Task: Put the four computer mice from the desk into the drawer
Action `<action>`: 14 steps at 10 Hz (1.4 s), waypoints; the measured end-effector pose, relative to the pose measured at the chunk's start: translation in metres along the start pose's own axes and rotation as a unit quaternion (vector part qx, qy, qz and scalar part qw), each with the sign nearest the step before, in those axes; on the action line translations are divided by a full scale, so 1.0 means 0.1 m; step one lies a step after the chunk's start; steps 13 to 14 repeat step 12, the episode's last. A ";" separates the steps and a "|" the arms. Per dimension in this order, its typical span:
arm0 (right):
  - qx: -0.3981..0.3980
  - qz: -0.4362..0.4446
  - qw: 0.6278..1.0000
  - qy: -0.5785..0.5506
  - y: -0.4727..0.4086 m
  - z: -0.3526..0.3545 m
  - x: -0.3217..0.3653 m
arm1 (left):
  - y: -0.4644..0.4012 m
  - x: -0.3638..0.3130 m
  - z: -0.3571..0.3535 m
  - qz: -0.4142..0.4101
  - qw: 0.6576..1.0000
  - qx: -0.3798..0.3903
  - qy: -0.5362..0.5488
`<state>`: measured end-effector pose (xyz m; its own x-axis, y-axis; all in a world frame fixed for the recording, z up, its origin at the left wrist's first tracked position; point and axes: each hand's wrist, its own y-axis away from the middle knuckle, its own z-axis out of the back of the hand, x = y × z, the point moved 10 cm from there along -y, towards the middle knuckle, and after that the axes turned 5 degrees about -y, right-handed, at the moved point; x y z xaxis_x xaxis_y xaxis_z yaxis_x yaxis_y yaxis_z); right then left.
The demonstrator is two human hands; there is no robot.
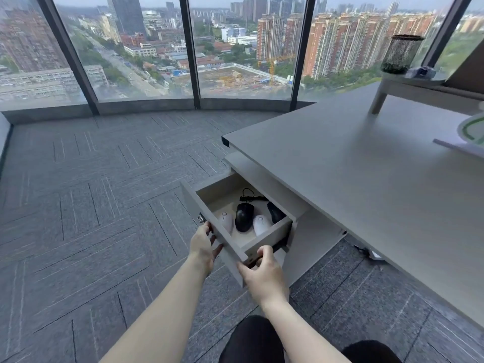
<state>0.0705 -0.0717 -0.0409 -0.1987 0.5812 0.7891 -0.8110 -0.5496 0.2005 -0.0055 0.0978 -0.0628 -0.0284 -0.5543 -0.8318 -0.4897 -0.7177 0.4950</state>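
The drawer (269, 238) under the grey desk (353, 179) stands pulled out. Inside it lie a pale pink mouse (226, 221), a black corded mouse (244, 217), a white mouse (261, 225) and a second black mouse (275, 212), partly hidden by the drawer's right wall. My left hand (203, 247) holds the drawer's front panel at its left edge. My right hand (263, 273) grips the front panel's near corner from below and above.
On the desk's far right stand a small white riser (408, 86) with a mesh pen cup (400, 53), and a white-green object (471, 129) on paper. Grey carpet (104, 205) spreads left toward the curved windows. My dark-clad knees sit at the bottom edge.
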 end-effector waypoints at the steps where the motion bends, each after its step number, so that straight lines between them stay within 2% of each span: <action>1: -0.044 -0.044 0.996 -0.065 -0.16 0.20 -0.17 | -0.15 0.07 -0.26 0.027 0.999 0.012 0.042; 3: -0.090 -0.081 0.986 -0.114 -0.53 0.49 -0.40 | -0.45 0.16 -0.77 0.044 0.997 0.031 0.055; 7: -0.120 -0.094 0.973 -0.174 -1.03 0.79 -0.69 | -0.64 0.18 -1.45 0.057 0.993 0.050 0.095; 10: -0.096 -0.092 0.976 -0.174 -1.06 0.84 -0.70 | -0.59 0.15 -1.48 0.043 0.996 0.050 0.063; 12: -0.038 -0.067 0.992 -0.101 -0.86 0.93 -0.51 | -0.30 0.23 -1.22 0.039 0.998 0.012 -0.046; 14: -0.038 -0.067 0.992 -0.101 -0.86 0.93 -0.51 | -0.30 0.23 -1.22 0.039 0.998 0.012 -0.046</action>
